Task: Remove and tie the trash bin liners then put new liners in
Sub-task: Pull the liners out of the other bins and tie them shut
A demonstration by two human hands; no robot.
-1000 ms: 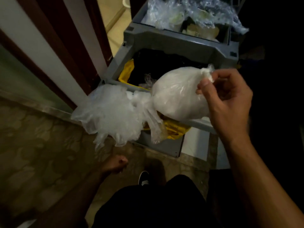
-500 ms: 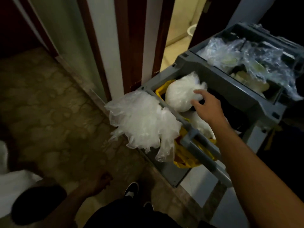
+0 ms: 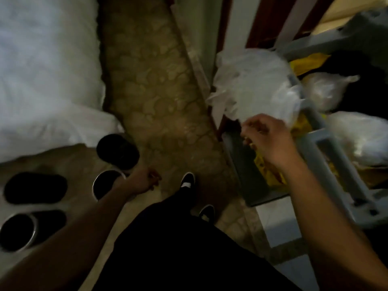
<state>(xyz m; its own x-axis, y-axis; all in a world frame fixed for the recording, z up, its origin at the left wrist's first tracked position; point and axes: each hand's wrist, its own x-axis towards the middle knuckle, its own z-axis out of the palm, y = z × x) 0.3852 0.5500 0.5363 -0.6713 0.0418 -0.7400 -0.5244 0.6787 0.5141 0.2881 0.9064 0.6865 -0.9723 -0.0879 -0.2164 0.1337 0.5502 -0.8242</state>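
Tied bag (image 3: pixel 327 89) now lies released in the cart (image 3: pixel 336 162); right hand (image 3: pixel 266 139), fingers curled, has dropped to the fresh liners (image 3: pixel 252 85), grip unclear; left hand (image 3: pixel 144 179) hangs loosely curled, empty; relining likely follows

The bed cover (image 3: pixel 48 70) at 10 o'clock is white. The carpet (image 3: pixel 155 80) at 12 o'clock is tan-brown with pale blotches like stones. At 8 o'clock the round bins (image 3: pixel 107 183) are black inside with shiny silver rims. The bunch of liners (image 3: pixel 252 80) at 2 o'clock is see-through and milky white. The cart (image 3: pixel 363 206) at 3 o'clock is grey, and its bag (image 3: pixel 262 164) is bright yellow. The tied bags (image 3: pixel 327 89) are white. The trousers (image 3: pixel 189 248) at 6 o'clock are black — the shoe (image 3: pixel 187 180) too, with a white bit. The door frame (image 3: pixel 262 17) at 1 o'clock is dark red-brown.
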